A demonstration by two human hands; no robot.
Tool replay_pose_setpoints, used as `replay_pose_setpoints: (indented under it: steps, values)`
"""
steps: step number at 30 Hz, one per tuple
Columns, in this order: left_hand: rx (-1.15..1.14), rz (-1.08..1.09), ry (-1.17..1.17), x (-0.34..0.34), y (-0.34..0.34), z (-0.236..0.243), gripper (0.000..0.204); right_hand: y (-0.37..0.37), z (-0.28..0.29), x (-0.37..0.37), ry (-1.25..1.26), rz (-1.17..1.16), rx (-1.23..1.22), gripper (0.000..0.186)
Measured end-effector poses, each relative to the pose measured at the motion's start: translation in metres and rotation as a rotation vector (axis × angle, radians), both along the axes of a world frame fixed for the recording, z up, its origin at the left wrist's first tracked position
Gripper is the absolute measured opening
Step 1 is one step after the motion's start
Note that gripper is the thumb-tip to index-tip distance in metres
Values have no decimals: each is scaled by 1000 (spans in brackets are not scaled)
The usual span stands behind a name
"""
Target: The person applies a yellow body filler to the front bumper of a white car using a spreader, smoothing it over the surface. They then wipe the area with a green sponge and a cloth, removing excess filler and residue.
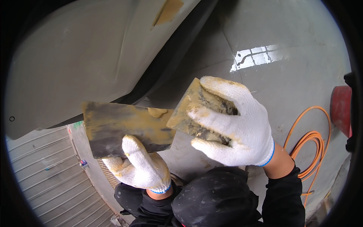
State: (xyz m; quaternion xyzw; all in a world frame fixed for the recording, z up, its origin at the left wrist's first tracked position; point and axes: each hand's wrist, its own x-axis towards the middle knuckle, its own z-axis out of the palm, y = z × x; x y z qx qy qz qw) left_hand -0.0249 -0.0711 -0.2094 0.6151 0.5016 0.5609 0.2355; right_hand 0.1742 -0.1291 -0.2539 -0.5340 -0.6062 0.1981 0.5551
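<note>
Where the right hand in a white knit glove (242, 121) grips: a broad, flat scraper smeared dark and yellowish tan (185, 104), fingers closed over its upper face and edges.
Left-hand grip: the left hand in a matching white glove (145, 170) clasps the near edge of a dark rectangular plate coated with tan paste (113, 121), thumb on top, other fingers partly hidden beneath.
Paste lump: a thick tan mound (155, 112) on the plate's far edge, toward its right end.
Scraper and plate: the scraper at right, its left corner overlapping the plate's right end in view; contact cannot be told.
Panel: a large, smooth grey sheet (83, 56), left and far, bearing a tan patch (169, 11).
Floor: grey tiled surface (302, 75), far and right, with a bright reflection.
Hose: a thin orange coil (313, 140) at right, near a red object (341, 109).
Ribbed surface: grey parallel slats (49, 170), left and near.
</note>
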Motion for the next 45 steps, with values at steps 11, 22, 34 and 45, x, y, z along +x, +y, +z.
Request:
replay_pose_setpoints:
  steps: [11, 22, 34, 45]
  values:
    - [606, 452, 1233, -47, -8, 33, 63, 49, -31, 16, -333, -87, 297, 54]
    - [139, 322, 499, -30, -29, 20, 69, 130, -29, 44, -603, -510, 748, 41]
    - [-7, 383, 89, -12, -30, 8, 87, 165, -31, 59, -550, -543, 1002, 34]
    - [-25, 367, 51, -11, -32, 8, 85, 157, -27, 55, -485, -500, 872, 32]
